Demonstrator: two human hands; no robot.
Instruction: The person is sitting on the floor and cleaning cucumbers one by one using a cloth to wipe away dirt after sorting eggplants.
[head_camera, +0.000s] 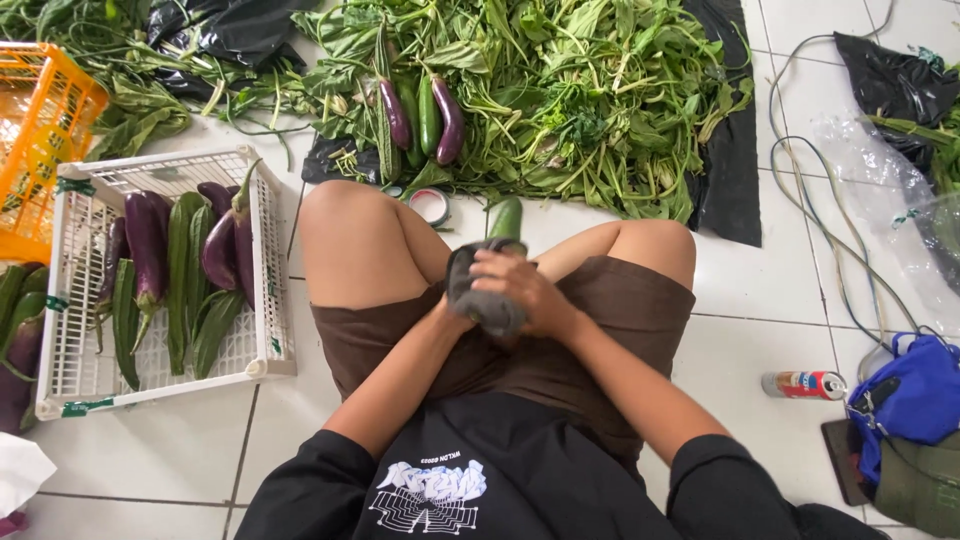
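Starting at the left, there's an orange crate (40, 120) and a white crate (270, 260) on the tiled floor with purple eggplants (148, 250) and long green pods laid in it, and up top a big heap of leafy greens (580, 90). In the middle the person sits cross-legged, left hand (462, 310) mostly buried under a grey cloth (478, 290) so I can't tell its grip, right hand (520, 292) with fingers clenched around that cloth and the green cucumber (506, 217) poking out of it over the lap. Honestly the cucumber could slip out of the cloth and hit the tiles if that grip loosens, and the drink can (805, 384) and loose cables (810, 200) on the right look easy to kick.
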